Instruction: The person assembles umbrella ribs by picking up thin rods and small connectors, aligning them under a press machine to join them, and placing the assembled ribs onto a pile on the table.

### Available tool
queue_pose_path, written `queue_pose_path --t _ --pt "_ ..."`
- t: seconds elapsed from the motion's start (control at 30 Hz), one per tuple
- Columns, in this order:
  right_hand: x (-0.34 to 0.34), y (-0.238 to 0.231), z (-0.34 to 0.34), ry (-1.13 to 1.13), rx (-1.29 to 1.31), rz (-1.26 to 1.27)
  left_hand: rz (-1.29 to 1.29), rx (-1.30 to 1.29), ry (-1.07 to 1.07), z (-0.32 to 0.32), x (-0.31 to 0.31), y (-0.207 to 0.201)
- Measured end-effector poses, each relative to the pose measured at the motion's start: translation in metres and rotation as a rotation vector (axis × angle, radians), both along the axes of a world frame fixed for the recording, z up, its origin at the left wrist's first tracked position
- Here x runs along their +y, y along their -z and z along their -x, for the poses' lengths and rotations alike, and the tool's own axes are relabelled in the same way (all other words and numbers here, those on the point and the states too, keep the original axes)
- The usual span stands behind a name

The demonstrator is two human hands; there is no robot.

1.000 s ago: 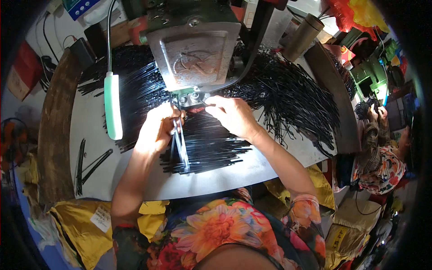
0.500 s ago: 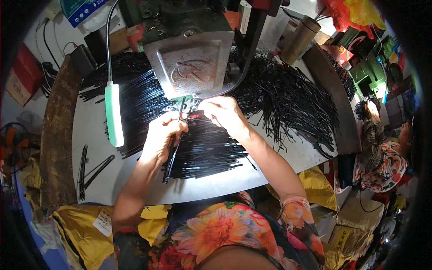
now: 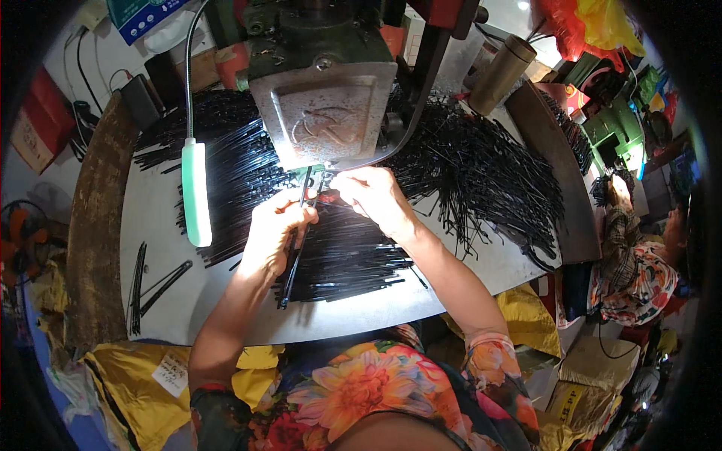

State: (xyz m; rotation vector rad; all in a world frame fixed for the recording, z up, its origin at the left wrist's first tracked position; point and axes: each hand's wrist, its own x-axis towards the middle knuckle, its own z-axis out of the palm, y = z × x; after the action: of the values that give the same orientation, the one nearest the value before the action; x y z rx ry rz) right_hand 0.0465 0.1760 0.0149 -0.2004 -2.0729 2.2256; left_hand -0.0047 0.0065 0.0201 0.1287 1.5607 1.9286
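Rods [image 3: 294, 264], slim and black, pinched between thumb and fingers of left hand [image 3: 275, 225]; upper ends at working point of green bench machine [image 3: 323, 56], lower ends slanting toward near edge of white tabletop [image 3: 180, 317]. Right hand [image 3: 376, 201] just right of same point, fingertips bunched narrow; cannot tell what, if anything, between them. Between forearms, layer of similar rods [image 3: 353, 259] lying crosswise. Spread pile [image 3: 229, 180] to left, tangled heap [image 3: 489, 161] to right. Loose black strips [image 3: 138, 289] at tabletop's left, apart from pile. Lit gooseneck lamp [image 3: 197, 197] left of machine; metallic cylindrical flask [image 3: 502, 77] beyond heap.
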Motion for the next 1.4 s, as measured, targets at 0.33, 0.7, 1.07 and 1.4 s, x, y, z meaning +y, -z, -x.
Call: queue_pose_path --t 0.33,0.7,1.07,1.4 --pt "0.001 0.002 0.002 -0.019 0.003 -0.051 -0.053 -0.022 0.005 0.001 0.0 0.005" --pt "-0.004 -0.003 -0.012 0.006 -0.116 0.174 0.072 0.04 0.069 -0.005 -0.007 -0.001" --pt "-0.018 0.001 -0.013 0.046 -0.046 0.283 -0.028 0.047 0.051 -0.012 0.003 0.007" --pt "-0.018 0.0 -0.008 0.059 -0.008 0.23 -0.016 0.142 0.046 -0.008 0.003 0.004"
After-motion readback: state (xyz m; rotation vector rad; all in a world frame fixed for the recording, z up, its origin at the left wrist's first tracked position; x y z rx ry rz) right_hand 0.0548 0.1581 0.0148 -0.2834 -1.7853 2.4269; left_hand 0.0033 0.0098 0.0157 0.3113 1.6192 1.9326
